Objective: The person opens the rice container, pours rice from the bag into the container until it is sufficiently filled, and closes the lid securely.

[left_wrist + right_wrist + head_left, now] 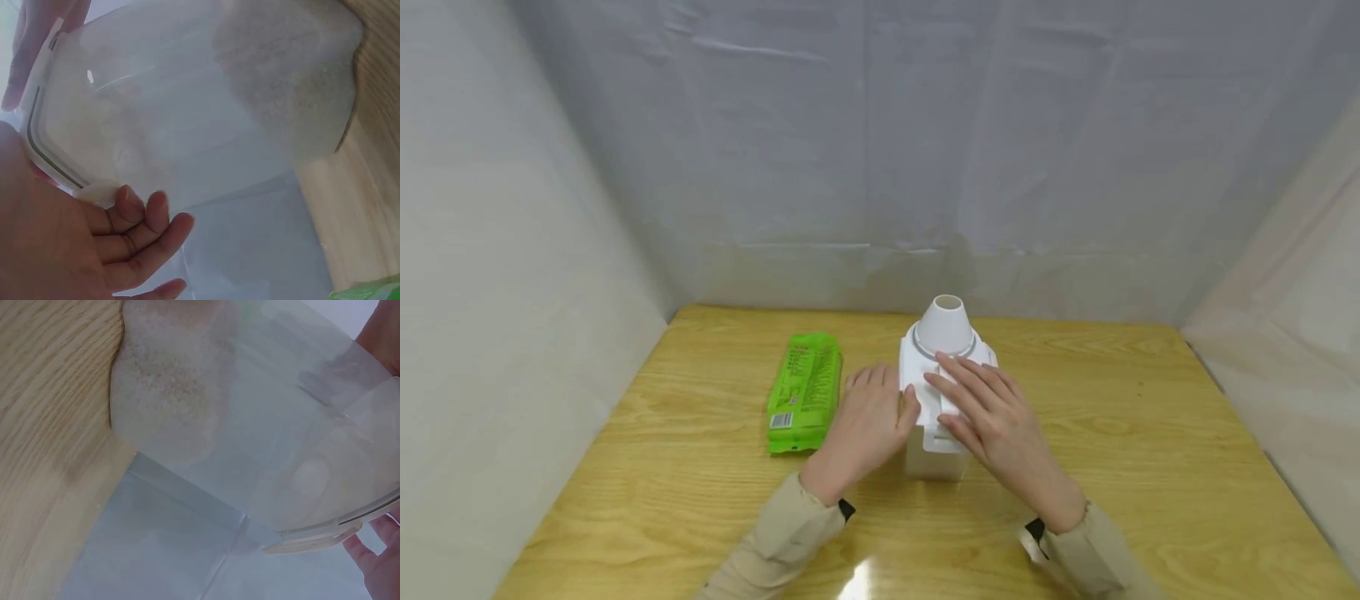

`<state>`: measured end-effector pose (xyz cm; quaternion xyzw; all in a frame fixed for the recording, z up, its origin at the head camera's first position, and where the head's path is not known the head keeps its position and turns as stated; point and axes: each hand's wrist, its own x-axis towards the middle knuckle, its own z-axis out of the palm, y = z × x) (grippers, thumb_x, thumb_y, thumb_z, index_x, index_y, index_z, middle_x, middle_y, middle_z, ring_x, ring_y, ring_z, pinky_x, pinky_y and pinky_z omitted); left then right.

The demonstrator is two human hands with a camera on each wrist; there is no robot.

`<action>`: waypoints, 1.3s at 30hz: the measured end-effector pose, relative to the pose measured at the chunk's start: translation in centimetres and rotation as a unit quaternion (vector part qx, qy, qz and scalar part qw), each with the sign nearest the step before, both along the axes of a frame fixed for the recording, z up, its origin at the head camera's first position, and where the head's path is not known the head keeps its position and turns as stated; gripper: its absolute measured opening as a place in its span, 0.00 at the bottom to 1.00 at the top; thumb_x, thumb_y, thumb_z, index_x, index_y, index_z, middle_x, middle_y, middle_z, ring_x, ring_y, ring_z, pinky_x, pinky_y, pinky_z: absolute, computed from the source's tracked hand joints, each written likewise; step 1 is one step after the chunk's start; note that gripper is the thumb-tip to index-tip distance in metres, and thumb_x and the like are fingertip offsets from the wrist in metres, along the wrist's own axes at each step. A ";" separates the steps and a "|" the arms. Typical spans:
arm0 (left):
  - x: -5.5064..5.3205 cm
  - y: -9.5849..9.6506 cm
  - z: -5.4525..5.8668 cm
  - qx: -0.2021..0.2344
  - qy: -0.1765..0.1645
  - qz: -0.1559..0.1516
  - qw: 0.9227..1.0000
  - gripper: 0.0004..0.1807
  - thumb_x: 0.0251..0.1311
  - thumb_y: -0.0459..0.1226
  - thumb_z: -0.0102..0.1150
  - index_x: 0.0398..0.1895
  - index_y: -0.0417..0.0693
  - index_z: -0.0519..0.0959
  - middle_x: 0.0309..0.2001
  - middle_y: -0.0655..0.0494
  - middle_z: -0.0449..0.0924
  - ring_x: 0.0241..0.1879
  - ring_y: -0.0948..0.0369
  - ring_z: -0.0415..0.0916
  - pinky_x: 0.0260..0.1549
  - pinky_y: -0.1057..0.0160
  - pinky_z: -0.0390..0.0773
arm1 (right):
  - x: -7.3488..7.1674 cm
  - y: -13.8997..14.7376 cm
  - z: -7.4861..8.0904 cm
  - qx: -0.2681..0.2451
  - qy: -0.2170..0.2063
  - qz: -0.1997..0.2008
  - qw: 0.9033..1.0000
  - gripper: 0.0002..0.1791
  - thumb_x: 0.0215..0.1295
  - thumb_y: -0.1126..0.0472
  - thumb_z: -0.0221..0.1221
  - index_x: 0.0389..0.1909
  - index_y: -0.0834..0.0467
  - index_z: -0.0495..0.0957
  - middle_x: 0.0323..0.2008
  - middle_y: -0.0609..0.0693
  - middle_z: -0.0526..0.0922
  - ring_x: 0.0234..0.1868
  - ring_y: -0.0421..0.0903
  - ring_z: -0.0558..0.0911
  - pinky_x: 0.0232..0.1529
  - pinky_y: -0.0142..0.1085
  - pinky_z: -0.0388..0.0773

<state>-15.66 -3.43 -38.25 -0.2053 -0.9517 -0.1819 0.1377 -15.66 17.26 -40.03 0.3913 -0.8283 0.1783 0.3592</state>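
Observation:
A clear storage container [934, 467] stands upright on the table with a white lid [914, 360] and a cone-shaped spout [945, 330] on top. Pale, rice-like grains [169, 381] fill its bottom part. My left hand [867, 417] is at the lid's left side, thumb over the top edge; its loosely bent fingers lie beside a side latch [100, 192] in the left wrist view. My right hand [996, 417] rests on the lid's top with fingers extended toward the spout. Another latch [312, 544] juts outward on the container's other side, close to fingertips.
To the left of the container lies a bright green printed package [805, 392], close beside my left hand. The wooden table [647, 467] is bordered by white sheeting [775, 167] at the back and both sides.

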 end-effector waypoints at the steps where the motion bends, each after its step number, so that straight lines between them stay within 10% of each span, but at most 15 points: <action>1: 0.0 0.0 0.0 -0.002 0.002 0.004 1.000 0.23 0.76 0.46 0.37 0.43 0.36 0.76 0.46 0.39 0.80 0.54 0.43 0.77 0.61 0.43 0.70 | 0.0 0.0 0.0 0.000 0.003 0.000 1.000 0.29 0.82 0.42 0.40 0.68 0.54 0.75 0.70 0.55 0.73 0.67 0.55 0.73 0.68 0.48 0.67; 15: 0.6 0.5 0.2 -0.016 0.021 0.049 0.998 0.27 0.75 0.51 0.38 0.49 0.37 0.79 0.53 0.39 0.81 0.58 0.43 0.75 0.66 0.37 0.64 | 0.3 0.1 0.3 -0.005 0.022 -0.006 1.000 0.30 0.82 0.42 0.40 0.67 0.57 0.75 0.68 0.56 0.75 0.64 0.56 0.75 0.63 0.52 0.71; 22: 1.0 0.8 0.6 0.007 0.108 0.066 0.992 0.25 0.71 0.50 0.49 0.53 0.37 0.78 0.51 0.41 0.80 0.55 0.45 0.76 0.63 0.42 0.69 | 0.7 0.1 0.6 0.007 0.027 -0.029 0.999 0.30 0.82 0.42 0.38 0.68 0.57 0.74 0.69 0.55 0.74 0.66 0.56 0.74 0.60 0.54 0.73; 39: 0.5 1.3 0.8 0.063 0.248 -0.096 0.962 0.19 0.76 0.43 0.48 0.58 0.42 0.77 0.59 0.47 0.78 0.57 0.50 0.77 0.60 0.50 0.76 | 1.0 1.9 2.3 -0.042 0.049 -0.069 0.996 0.28 0.80 0.42 0.45 0.56 0.58 0.83 0.51 0.53 0.87 0.57 0.59 0.81 0.55 0.55 0.77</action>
